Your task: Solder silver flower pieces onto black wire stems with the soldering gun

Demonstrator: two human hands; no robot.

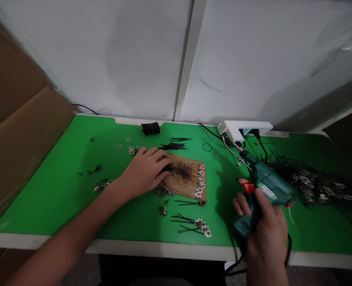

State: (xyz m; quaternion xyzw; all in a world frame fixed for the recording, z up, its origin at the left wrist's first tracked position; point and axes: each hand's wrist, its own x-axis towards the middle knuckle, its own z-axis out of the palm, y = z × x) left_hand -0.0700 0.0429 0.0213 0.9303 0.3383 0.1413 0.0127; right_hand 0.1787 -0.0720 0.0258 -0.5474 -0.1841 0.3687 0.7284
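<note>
My right hand (265,222) is wrapped round a green soldering gun (273,184) with a red trigger, its metal tip pointing up and left. My left hand (147,167) lies over the left edge of a brown board (182,192), fingers curled and closed; whatever is at the fingertips is hidden. Dark scorch marks and specks cover the middle of the board. Small silvery flower-shaped metal pieces (200,186) stand in a row along its right edge. Below it on the green mat lie metal pieces with thin black sticks (190,224) attached.
Black sticks lie loose (174,145) behind the board, near a banded black bundle (150,128). A white power strip (247,129) with plugs and cords sits at the back right. A pile of metal pieces with black sticks (316,182) spreads rightward. Cardboard (24,103) borders the left.
</note>
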